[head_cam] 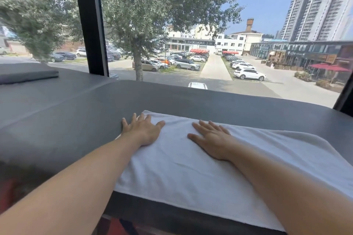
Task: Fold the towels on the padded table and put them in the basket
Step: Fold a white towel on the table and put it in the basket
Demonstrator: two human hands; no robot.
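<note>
Left hand [143,131] spread flat on white towel [172,168]; right hand [212,139] likewise.

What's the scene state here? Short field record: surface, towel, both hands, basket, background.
surface: grey padded table, set against a large window
towel: white towel, lying flat on the table, near edge at the table's front edge
left hand: fingers spread, palm flat on the towel's far-left corner, fingertips reaching onto the table
right hand: fingers spread, palm flat on the towel
basket: not in view
other: grey pad at far left of the table
</note>
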